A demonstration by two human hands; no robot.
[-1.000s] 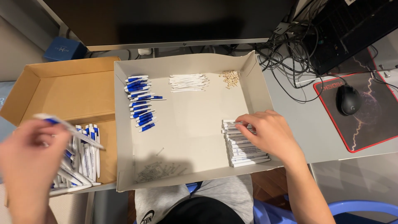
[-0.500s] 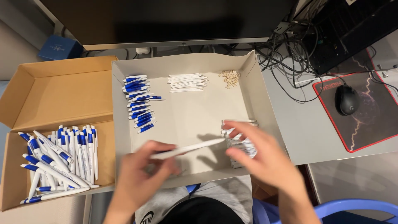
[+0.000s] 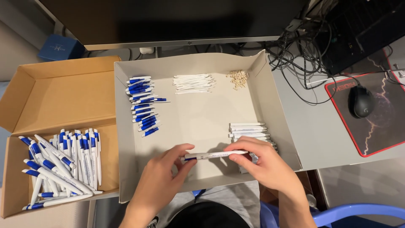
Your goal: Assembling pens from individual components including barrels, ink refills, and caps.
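Note:
Both hands hold one white pen barrel (image 3: 216, 155) level over the near part of a shallow grey cardboard tray (image 3: 198, 113). My left hand (image 3: 162, 179) pinches its left end, where a blue piece shows. My right hand (image 3: 263, 162) grips the right end and partly covers a stack of white barrels (image 3: 248, 129). Farther back in the tray lie a column of blue pen tips (image 3: 142, 105), a bundle of thin white refills (image 3: 194, 82) and a small heap of beige parts (image 3: 238, 79).
A brown cardboard box (image 3: 55, 97) on the left holds several finished blue-and-white pens (image 3: 61, 164). A monitor base runs along the back. At the right are tangled cables (image 3: 303, 55), a black mouse (image 3: 362, 101) on a red-edged mat, and a blue chair (image 3: 354, 211) below.
My left hand left the pens in the brown box and came across to the tray. My right hand lifted a white barrel off the stack, and both hands now hold it.

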